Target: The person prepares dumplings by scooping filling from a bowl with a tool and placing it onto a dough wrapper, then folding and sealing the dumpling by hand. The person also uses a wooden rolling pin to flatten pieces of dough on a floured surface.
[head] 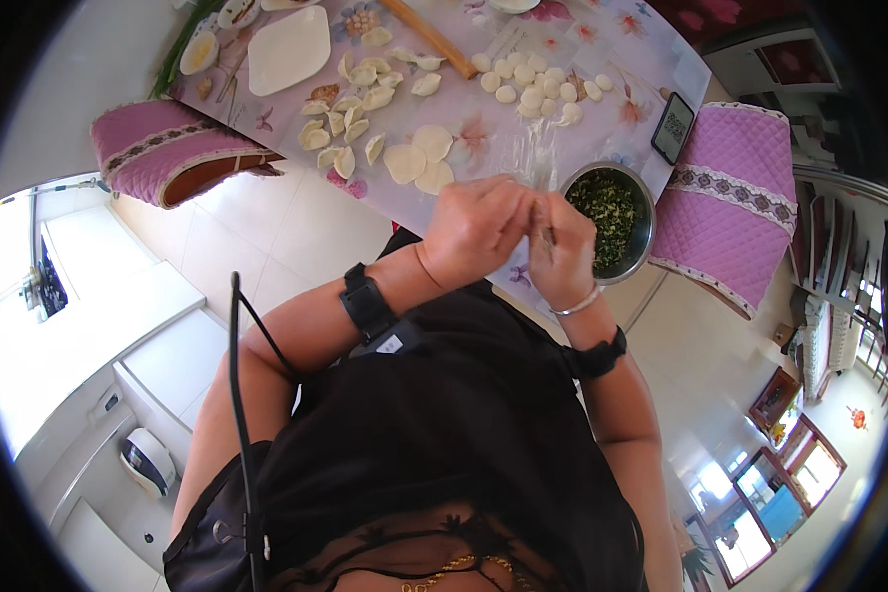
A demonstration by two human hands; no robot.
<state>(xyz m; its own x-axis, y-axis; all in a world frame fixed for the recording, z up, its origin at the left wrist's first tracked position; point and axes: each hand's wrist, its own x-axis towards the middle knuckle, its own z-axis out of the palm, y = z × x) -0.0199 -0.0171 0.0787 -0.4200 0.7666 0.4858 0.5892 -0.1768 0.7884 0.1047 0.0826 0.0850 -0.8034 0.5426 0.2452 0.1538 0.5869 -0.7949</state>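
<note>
My left hand [477, 222] and my right hand [564, 248] meet over the near edge of the table, fingertips pinched together. Between them is a small dough piece, mostly hidden by the fingers and blurred; its shape I cannot tell. Just right of my right hand, a metal bowl [649, 222] holds chopped green filling [608, 211]. Three flat dough wrappers [405, 163] overlap on the table, left of my hands. Beyond them lie several folded dumplings [377, 98]. Several small pale dough rounds [532, 96] are grouped farther off, above my hands.
A wooden rolling pin [433, 37] lies on the flowered table cover [481, 159]. At the far left are a white square plate [288, 50], small bowls [199, 52] and green stalks [185, 48]. A phone [672, 129] stands by the right edge. Pink-covered chairs [732, 207] flank the table.
</note>
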